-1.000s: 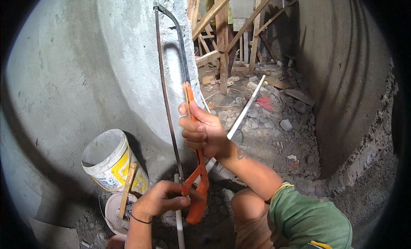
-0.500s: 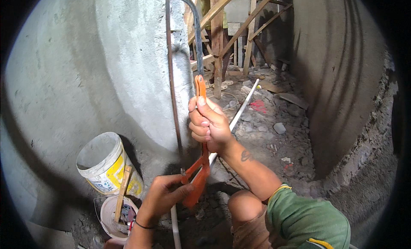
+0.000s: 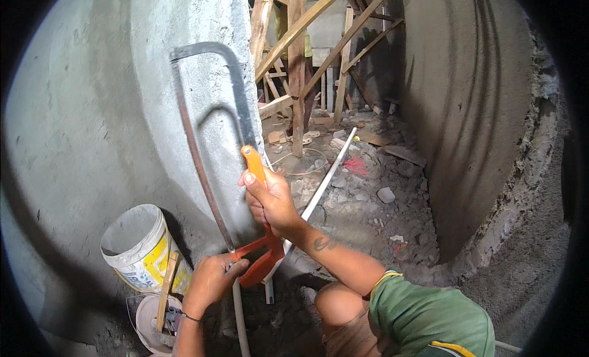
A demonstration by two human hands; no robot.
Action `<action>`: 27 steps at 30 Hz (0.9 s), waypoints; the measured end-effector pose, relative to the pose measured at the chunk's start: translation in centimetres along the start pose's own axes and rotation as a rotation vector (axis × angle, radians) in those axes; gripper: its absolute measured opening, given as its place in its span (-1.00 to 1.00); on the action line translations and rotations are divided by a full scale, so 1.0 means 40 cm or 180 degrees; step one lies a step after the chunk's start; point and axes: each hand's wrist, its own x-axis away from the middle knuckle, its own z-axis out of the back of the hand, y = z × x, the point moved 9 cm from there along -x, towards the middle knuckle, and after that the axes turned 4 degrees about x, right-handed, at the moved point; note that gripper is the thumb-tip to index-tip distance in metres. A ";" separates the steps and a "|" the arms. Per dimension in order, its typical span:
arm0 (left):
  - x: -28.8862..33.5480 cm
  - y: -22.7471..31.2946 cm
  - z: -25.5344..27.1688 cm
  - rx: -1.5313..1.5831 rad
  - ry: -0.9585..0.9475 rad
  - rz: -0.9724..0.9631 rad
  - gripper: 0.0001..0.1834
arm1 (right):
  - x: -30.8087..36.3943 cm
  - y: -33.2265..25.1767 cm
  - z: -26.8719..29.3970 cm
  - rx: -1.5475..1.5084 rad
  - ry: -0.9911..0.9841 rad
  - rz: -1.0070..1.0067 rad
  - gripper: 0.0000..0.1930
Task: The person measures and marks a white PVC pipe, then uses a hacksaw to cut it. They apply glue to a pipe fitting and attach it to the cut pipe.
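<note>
A hacksaw [image 3: 265,263] with an orange handle, a dark curved frame and a thin rusty-brown blade is held up in front of me, its frame leaning left. My right hand [image 3: 273,200] is closed around the orange part of the frame, above the handle grip. At the lower end of the blade, where it meets the handle, my left hand [image 3: 211,278] pinches with thumb and fingers. A long white pipe [image 3: 325,182] slants across the floor behind my right wrist. Below my left hand, a pale pipe [image 3: 240,323] runs down to the lower edge.
At left stands a white and yellow bucket [image 3: 138,249], with a smaller pail [image 3: 147,320] holding a wooden stick [image 3: 167,289] and small items. Rough concrete walls rise on both sides. Rubble [image 3: 385,195] litters the floor; timber props [image 3: 296,68] stand at the back.
The hacksaw has tipped to the left and come lower, so its whole top now shows. Both hands moved a little left and stayed on it. The view has shifted slightly.
</note>
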 end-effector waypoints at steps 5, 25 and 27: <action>-0.006 -0.021 -0.006 0.0045 -0.0455 0.0085 -0.59 | 0.006 0.014 -0.020 -0.0180 -0.0212 -0.0341 -0.72; 0.073 -0.074 -0.074 0.1016 0.0833 -0.0052 -0.65 | -0.017 0.044 -0.043 -0.0273 -0.0340 -0.0747 -0.70; 0.077 -0.088 -0.054 0.0929 0.0753 0.0326 -0.63 | -0.021 0.063 -0.005 -0.0487 0.0090 -0.0769 -0.67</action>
